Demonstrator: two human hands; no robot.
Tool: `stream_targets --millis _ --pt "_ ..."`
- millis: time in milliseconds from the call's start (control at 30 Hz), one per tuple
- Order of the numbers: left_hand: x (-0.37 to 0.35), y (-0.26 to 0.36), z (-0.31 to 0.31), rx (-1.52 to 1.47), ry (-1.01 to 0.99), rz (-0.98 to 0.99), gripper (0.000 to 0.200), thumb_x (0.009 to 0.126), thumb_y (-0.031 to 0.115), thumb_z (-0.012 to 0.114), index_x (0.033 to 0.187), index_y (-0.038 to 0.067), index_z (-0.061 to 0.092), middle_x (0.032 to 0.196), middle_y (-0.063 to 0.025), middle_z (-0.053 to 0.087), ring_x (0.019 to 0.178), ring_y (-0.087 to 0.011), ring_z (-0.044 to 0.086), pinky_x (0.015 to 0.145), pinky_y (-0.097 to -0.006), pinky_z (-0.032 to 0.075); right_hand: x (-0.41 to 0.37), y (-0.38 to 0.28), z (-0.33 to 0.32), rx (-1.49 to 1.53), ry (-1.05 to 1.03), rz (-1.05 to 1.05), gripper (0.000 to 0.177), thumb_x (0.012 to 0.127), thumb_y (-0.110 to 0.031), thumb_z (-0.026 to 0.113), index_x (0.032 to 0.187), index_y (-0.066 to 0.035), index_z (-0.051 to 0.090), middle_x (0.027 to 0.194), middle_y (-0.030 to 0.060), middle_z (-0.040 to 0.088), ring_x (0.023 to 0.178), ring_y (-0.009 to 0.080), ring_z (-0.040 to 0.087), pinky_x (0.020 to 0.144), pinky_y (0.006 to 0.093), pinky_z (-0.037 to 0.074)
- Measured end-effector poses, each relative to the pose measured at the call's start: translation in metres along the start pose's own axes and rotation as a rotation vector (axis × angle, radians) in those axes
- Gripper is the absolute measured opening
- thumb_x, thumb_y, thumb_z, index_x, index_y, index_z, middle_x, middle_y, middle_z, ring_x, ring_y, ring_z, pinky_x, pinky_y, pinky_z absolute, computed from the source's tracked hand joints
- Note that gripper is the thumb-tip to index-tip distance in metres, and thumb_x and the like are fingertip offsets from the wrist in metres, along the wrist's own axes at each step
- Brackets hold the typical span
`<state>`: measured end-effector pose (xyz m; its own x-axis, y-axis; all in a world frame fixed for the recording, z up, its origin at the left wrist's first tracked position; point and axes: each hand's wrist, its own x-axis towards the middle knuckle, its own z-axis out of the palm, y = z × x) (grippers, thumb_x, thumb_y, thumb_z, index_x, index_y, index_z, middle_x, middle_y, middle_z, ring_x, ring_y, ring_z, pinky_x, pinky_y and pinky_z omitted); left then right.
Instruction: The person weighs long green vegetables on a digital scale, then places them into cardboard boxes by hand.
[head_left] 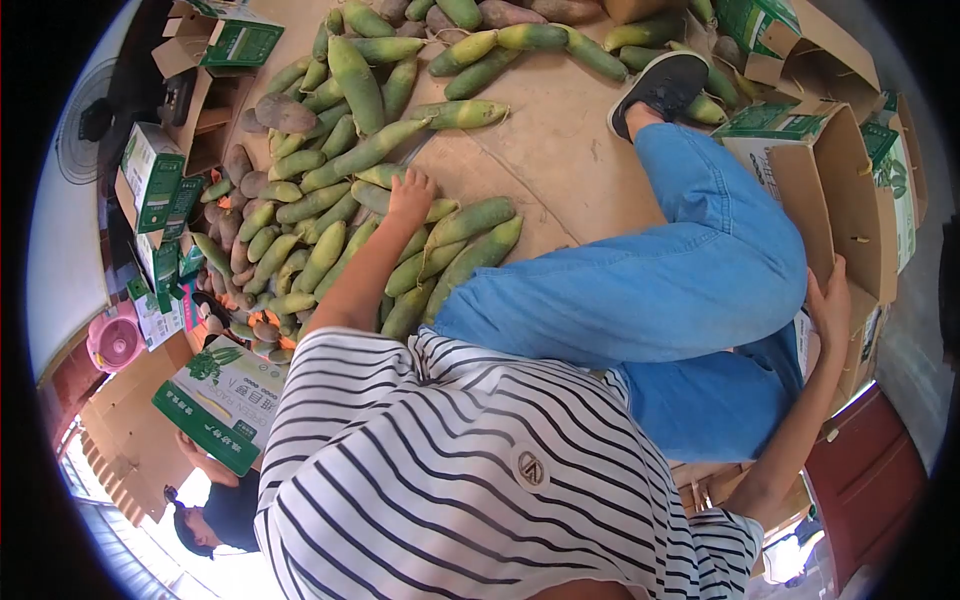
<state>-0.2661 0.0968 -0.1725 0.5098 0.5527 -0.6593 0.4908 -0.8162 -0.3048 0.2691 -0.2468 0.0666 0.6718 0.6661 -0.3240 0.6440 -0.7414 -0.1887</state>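
While the fingers (418,180) of the left hand (410,197) lie spread and loose on a green vegetable (447,210), not closed round it, the arm stretches out to the left of the bent leg (680,270). That vegetable lies at the near edge of the heap (300,210), which covers the floor left of and beyond the leg, so it is the easiest one to reach from a seated place. To the right of the leg, the right hand (830,300) presses against the wall of an open cardboard box (850,190), seemingly to steady it; I cannot tell whether its fingers hook over the edge. The striped shirt (450,470) hides the lap below the leg. Far left of the leg, another person's hand (190,445) holds a green carton (215,400); the frame cuts off most of that person.
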Motion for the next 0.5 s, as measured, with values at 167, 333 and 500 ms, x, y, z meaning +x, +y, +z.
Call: stream_targets --millis 167,333,500 --pt "0.043 0.002 0.021 -0.022 -0.051 0.107 0.033 0.087 0.019 0.049 0.119 0.015 0.054 0.126 -0.0117 0.051 0.119 -0.0296 0.045 0.092 -0.0519 0.035 -0.007 -0.006 -0.002 0.093 -0.033 0.004 0.043 0.084 -0.025 0.061 0.118 -0.005 0.044 0.105 0.0215 0.060 0.100 0.0352 0.058 0.082 0.0391 0.045" --pt "0.052 -0.001 0.026 -0.170 -0.055 0.094 0.024 0.087 0.027 0.050 0.104 0.021 0.066 0.122 -0.0060 0.056 0.118 -0.0264 0.048 0.095 -0.0476 0.037 -0.003 -0.001 -0.001 0.030 0.012 -0.044 0.047 0.083 -0.026 0.060 0.121 -0.003 0.043 0.112 0.0210 0.056 0.107 0.0357 0.054 0.088 0.0383 0.042" --pt "0.011 0.000 -0.050 -0.423 0.370 0.102 0.048 0.077 0.012 0.065 0.121 0.004 0.048 0.118 -0.0200 0.053 0.112 -0.0348 0.049 0.089 -0.0412 0.045 -0.009 -0.006 -0.013 -0.028 0.042 0.072 0.051 0.080 -0.033 0.061 0.114 0.001 0.044 0.111 0.0228 0.056 0.107 0.0364 0.052 0.087 0.0427 0.042"
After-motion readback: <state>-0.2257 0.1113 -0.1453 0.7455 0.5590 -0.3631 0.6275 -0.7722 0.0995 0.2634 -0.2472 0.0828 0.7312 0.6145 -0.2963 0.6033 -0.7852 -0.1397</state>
